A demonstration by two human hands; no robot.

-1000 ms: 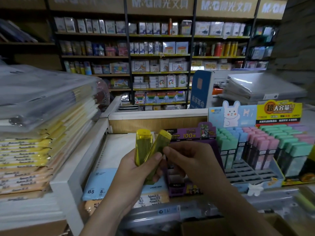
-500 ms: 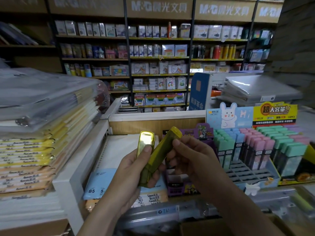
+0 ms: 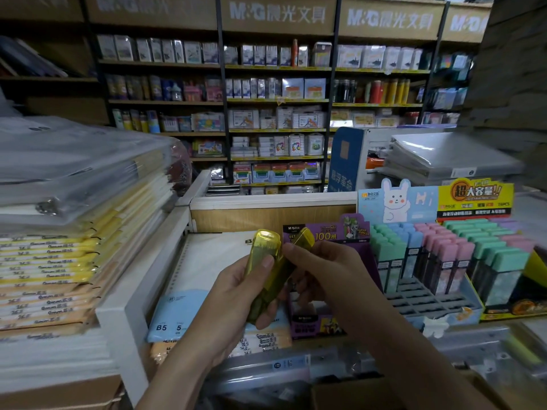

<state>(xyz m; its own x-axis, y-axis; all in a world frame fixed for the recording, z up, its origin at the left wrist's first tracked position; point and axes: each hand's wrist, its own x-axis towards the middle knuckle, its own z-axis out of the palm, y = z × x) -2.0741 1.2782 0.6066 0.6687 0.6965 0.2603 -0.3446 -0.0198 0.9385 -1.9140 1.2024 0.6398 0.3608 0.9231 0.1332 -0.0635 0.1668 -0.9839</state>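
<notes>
Two translucent yellow plastic cases are held in front of me above the shelf. My left hand (image 3: 236, 288) grips the left yellow case (image 3: 262, 251), thumb pressed on its front. The second yellow case (image 3: 305, 238) leans against the first, and my right hand (image 3: 322, 270) holds it with fingers curled over its upper end. Just behind my hands stands a purple display box (image 3: 328, 232) marked 100.
A tall stack of wrapped notebooks (image 3: 74, 232) fills the left. A B5 paper pack (image 3: 177, 309) lies below my hands. A display tray of pastel lead cases (image 3: 444, 255) stands right, with a yellow-signed one beside it. Stocked shelves (image 3: 275, 113) line the back.
The right case has swung back toward the left one and the two now lie closer together. Both hands have kept their hold.
</notes>
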